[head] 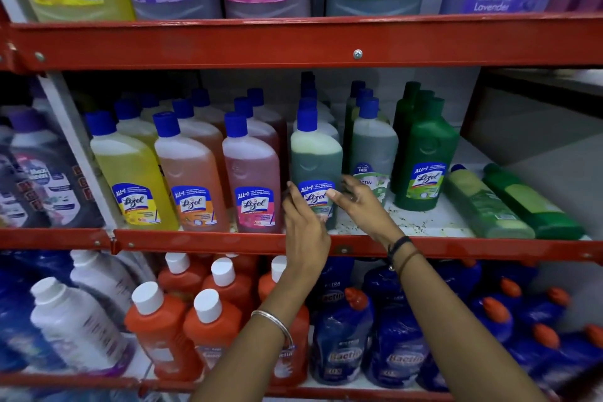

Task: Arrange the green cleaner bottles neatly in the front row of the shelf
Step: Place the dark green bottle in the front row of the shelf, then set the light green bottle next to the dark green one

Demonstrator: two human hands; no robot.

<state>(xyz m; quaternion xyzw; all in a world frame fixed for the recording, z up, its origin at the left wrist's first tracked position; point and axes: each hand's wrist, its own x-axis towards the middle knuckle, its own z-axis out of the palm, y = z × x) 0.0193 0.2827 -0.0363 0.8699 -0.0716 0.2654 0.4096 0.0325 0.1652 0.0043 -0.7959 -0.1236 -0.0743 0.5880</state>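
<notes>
On the middle shelf (408, 222) a dull-green cleaner bottle with a blue cap (315, 157) stands upright at the front edge, beside the pink one. My left hand (303, 225) rests on its lower left side and my right hand (359, 206) on its right side; both cup the bottle around its label. Behind and right stands a second grey-green blue-capped bottle (373, 147). A dark green bottle (425, 157) stands further right, with more behind it. Two green bottles lie flat at the shelf's right end: a pale one (483, 206) and a dark one (528, 202).
Yellow (130, 173), orange (189, 173) and pink (253, 176) bottles fill the front row to the left. Bare white shelf shows between the standing and lying green bottles. Red shelf rails (293, 42) run above and below. Orange and blue bottles crowd the lower shelf.
</notes>
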